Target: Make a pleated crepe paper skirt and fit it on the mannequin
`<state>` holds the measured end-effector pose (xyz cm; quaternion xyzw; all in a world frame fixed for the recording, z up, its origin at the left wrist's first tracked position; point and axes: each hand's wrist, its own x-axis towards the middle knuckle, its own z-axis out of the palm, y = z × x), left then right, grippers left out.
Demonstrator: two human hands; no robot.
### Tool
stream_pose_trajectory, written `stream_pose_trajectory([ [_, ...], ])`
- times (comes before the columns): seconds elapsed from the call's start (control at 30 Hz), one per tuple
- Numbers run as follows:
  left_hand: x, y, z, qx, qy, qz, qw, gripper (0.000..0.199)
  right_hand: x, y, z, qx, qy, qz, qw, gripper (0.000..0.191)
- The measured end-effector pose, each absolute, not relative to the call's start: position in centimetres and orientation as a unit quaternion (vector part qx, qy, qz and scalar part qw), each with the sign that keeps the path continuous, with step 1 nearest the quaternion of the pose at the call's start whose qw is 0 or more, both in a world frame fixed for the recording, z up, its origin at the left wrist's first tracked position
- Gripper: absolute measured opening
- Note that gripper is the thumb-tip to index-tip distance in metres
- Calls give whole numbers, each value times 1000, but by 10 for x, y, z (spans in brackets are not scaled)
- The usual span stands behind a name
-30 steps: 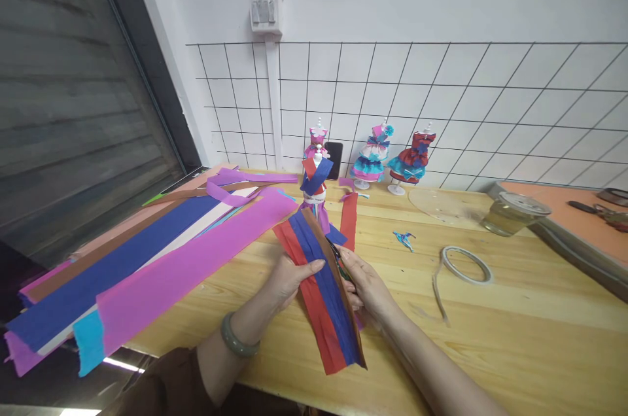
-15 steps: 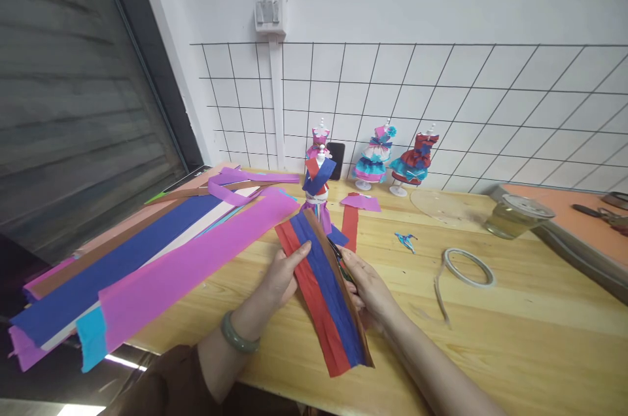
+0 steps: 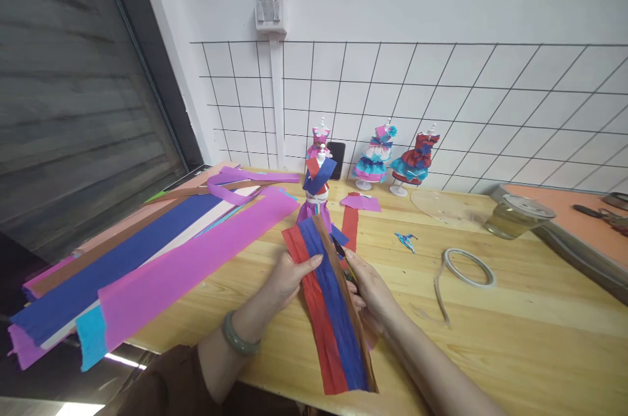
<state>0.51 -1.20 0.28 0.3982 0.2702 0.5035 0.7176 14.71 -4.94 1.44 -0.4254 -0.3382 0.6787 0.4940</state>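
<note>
My left hand point(image 3: 293, 275) pinches a layered crepe paper strip point(image 3: 326, 301), red, blue and brown side by side, thumb on top and fingers underneath. On the strip's brown edge side, my right hand point(image 3: 366, 282) is closed around a pair of dark-handled scissors point(image 3: 338, 247), partly hidden by the paper and fingers. Just beyond the strip's far end stands a small mannequin point(image 3: 320, 180) with a red and blue crossed top and a purple skirt. Near it lie a red paper strip point(image 3: 350, 226) and a purple paper piece point(image 3: 362, 203).
Long crepe paper strips point(image 3: 196, 259) are piled on the left. Dressed mini mannequins point(image 3: 371, 157) and a dark phone point(image 3: 336, 161) stand against the wall grid. On the right are a tape roll point(image 3: 470, 267), a blue scrap point(image 3: 406, 242) and a glass jar point(image 3: 517, 216).
The layered paper strip has shifted slightly right and toward me, and my left hand has moved right with it. My right hand still holds the scissors at its edge.
</note>
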Motion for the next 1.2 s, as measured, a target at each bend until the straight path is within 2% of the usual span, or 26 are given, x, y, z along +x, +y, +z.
stream_pose_trajectory([
  [0.6, 6, -12, 1, 402, 277, 495, 719, 42, 150, -48, 12, -425, -332, 672, 507, 48],
  [1.2, 5, -12, -7, 488, 267, 462, 691, 40, 150, -47, 15, -404, -349, 687, 493, 37],
])
